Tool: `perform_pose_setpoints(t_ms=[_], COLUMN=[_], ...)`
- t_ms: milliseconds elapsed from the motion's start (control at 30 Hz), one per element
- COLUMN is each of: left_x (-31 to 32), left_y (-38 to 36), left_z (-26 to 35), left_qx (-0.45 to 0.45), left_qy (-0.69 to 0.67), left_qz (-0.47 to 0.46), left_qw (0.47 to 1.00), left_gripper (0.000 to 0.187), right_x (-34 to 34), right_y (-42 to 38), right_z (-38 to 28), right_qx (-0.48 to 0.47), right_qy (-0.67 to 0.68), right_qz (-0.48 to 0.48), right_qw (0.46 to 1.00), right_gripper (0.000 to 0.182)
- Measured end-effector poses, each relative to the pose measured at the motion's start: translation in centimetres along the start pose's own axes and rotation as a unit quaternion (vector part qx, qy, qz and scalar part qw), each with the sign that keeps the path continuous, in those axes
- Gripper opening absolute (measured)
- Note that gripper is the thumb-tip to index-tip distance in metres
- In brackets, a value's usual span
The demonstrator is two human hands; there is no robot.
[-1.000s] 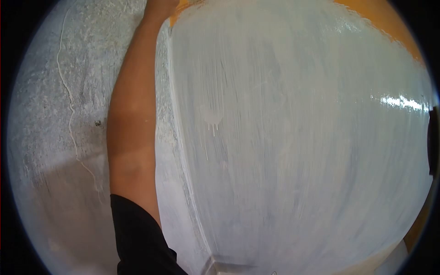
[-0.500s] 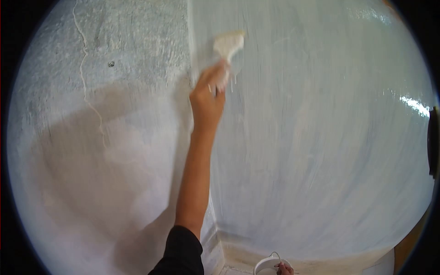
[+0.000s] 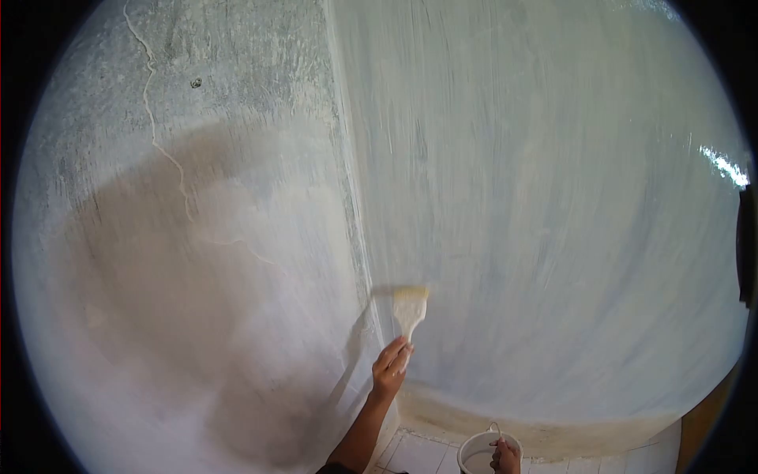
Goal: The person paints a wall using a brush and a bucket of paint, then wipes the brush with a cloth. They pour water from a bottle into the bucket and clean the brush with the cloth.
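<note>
My left hand point(image 3: 391, 367) grips the handle of a wide paintbrush point(image 3: 410, 306), whose bristles press against the wet white-painted wall point(image 3: 537, 197) low down, close to the corner. At the bottom edge of the view my right hand point(image 3: 505, 457) holds the wire handle of a white bucket point(image 3: 478, 452), only partly visible. My left forearm rises from the bottom of the view.
A rough grey unpainted wall point(image 3: 197, 237) with a thin crack and a small screw meets the painted wall at the corner. A dirty unpainted strip point(image 3: 474, 415) runs along the wall's base above white floor tiles point(image 3: 418, 454). An orange patch point(image 3: 699, 426) shows at the lower right.
My left hand has brought the brush down the painted wall from high up to near the floor. My view has tilted downward, and the bucket with my right hand has come into sight.
</note>
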State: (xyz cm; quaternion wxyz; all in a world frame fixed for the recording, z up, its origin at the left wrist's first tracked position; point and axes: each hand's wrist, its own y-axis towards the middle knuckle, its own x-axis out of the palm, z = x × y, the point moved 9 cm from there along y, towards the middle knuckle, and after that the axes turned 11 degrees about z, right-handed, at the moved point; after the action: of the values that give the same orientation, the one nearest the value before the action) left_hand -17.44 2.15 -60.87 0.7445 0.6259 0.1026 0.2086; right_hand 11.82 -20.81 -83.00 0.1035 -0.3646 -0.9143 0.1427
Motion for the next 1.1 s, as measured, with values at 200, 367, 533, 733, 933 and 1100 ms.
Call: perform_pose_setpoints(t_ms=[200,367,533,733,933,1100], left_x=[-1.6,1.4,5.0,5.9,4.5,3.5], left_y=[-1.8,9.8,23.3,37.1,49.7,60.9], left_z=[1.0,1.2,1.5,5.2,8.1,12.1], left_qx=[-0.099,-0.182,-0.105,-0.039,0.147,0.229], left_qy=[-0.047,-0.027,-0.063,0.004,0.059,-0.021], left_qz=[-0.136,-0.307,-0.339,-0.302,-0.151,-0.024], left_qw=[0.985,0.934,0.933,0.952,0.976,0.973], left_gripper=[0.033,0.039,0.029,0.018,0.021,0.016], right_x=[0.7,3.0,3.8,4.8,4.2,2.8], right_y=[0.2,-0.1,-0.1,-0.5,-0.6,-0.5], right_z=[-1.2,-1.5,0.3,0.8,1.4,1.3], right_qx=[0.024,-0.013,0.043,0.006,-0.003,0.02], right_qy=[0.011,0.014,0.025,0.051,0.093,0.07], right_qz=[0.013,-0.072,-0.067,-0.055,-0.034,0.013], right_qw=[1.0,0.997,0.996,0.997,0.995,0.997], right_gripper=[0.028,0.025,0.028,0.029,0.027,0.027])
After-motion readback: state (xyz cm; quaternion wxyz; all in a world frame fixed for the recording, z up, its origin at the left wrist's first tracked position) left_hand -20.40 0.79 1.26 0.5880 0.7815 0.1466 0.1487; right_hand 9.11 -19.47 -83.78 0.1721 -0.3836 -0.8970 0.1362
